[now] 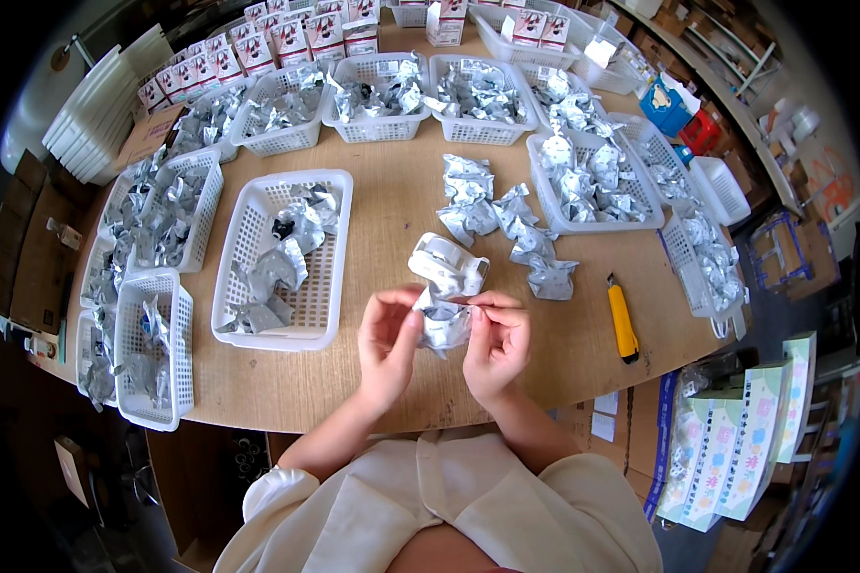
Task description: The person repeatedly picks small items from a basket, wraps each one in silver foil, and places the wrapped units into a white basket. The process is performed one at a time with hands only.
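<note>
Near the table's front edge, my left hand [389,339] and my right hand [498,344] pinch opposite sides of a small silver foil pouch [443,323]. What the pouch contains does not show. Just beyond it lies a white plastic object [449,263] with rounded edges, partly covered by the pouch; I cannot make out its kind. Several crumpled silver foil pouches [521,229] lie loose in a line past my right hand. To the left stands a white perforated basket [342,253] with a few silver pouches along its length.
A yellow utility knife [623,323] lies on the wooden table [392,191] to the right. White baskets [597,224] of silver pouches ring the left, far and right sides. Small printed boxes [287,40] stand in rows at the far left; a blue container [667,103] is at the far right.
</note>
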{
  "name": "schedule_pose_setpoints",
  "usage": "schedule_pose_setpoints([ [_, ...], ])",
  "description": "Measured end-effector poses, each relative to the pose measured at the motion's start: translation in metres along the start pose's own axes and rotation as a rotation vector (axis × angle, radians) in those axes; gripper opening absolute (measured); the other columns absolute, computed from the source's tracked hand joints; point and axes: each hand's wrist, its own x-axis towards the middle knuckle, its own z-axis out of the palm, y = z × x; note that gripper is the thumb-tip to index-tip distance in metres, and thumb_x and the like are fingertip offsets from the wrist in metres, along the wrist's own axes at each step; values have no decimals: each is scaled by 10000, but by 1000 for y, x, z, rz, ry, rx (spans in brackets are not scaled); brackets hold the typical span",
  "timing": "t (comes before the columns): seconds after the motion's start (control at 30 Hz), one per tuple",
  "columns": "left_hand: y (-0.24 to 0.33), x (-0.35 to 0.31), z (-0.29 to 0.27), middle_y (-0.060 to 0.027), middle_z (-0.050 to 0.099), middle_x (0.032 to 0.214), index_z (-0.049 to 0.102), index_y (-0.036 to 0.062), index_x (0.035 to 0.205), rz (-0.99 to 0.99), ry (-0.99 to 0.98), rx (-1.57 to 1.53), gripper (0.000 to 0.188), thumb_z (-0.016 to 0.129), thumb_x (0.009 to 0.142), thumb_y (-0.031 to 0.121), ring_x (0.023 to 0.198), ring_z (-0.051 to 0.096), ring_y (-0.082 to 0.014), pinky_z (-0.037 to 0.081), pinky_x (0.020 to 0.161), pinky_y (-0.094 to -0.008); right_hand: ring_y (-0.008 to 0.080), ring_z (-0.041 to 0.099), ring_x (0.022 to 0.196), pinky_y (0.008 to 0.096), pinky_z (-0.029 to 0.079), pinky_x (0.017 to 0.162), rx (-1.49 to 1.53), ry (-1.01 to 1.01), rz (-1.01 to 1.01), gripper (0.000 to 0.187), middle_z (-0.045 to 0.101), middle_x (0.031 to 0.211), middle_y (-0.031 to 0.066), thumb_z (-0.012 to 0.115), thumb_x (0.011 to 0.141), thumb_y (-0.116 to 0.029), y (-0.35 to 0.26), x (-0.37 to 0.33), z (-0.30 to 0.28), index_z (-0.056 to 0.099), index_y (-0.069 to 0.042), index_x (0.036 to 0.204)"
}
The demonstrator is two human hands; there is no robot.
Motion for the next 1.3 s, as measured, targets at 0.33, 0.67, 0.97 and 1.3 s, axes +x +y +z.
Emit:
schedule_pose_setpoints([
  [0.33,22,5,-2,45,556,675,650,-52,882,328,74,592,249,490,1006,93,570,381,-6,303,489,-197,269,556,831,373,459,739,-366,-408,-333,253,614,943,81,728,697,-11,-18,32,-9,707,-51,946],
  [0.67,22,8,-11,-133,706,828,659,-44,951,773,-126,893,132,533,927,-16,597,649,-178,507,543,-274,295,500,994,428,378,866,-434,-506,-133,249,504,1080,105,759,756,-222,-32,29,-2,694,-61,936],
  [0.97,15,-1,-9,-22,583,651,612,-43,844,472,135,756,213,483,989,47,569,465,-46,386,510,-205,318,532,1031,436,423,858,-455,-318,-217,334,521,1142,140,827,698,-222,-27,22,-1,689,-52,950],
  [1.3,21,6,-13,-123,671,736,644,-44,883,717,56,842,139,515,932,-26,550,595,-131,472,523,-247,320,515,1120,444,384,918,-541,-533,-193,297,509,1233,143,792,731,-273,-38,34,0,663,-82,919],
])
